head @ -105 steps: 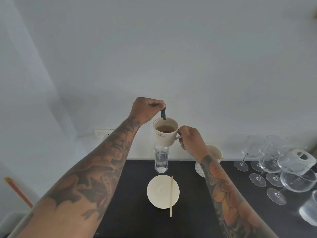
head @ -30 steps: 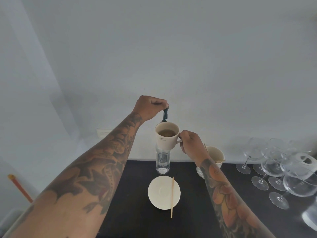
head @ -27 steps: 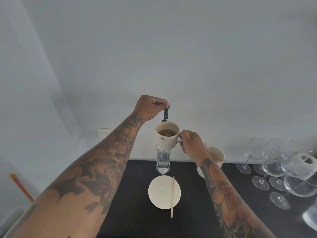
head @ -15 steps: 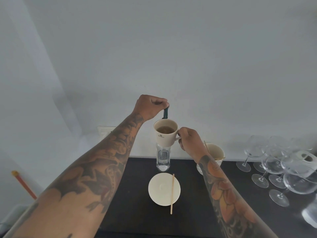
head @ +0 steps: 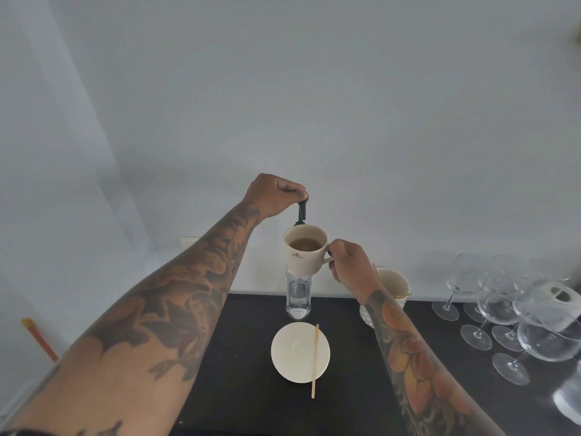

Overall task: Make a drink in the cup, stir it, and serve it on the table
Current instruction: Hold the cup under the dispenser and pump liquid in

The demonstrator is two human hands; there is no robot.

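Observation:
A cream cup (head: 304, 256) with brown drink in it is held up in the air above the table. My right hand (head: 347, 264) grips its handle. My left hand (head: 273, 195) pinches the top of a dark green spoon handle (head: 302, 212), whose lower end goes down behind the cup's far rim. Below on the black table (head: 239, 388) lies a cream saucer (head: 295, 350) with a wooden stir stick (head: 315, 360) across its right side.
A clear water bottle (head: 298, 297) stands behind the saucer, under the cup. A patterned cup (head: 391, 286) with sticks stands right of it. Several stemmed glasses (head: 503, 313) crowd the table's right side. A white wall rises behind.
The cup and both hands have stayed at almost the same place in the air. The spoon handle has shifted slightly at the cup's far rim.

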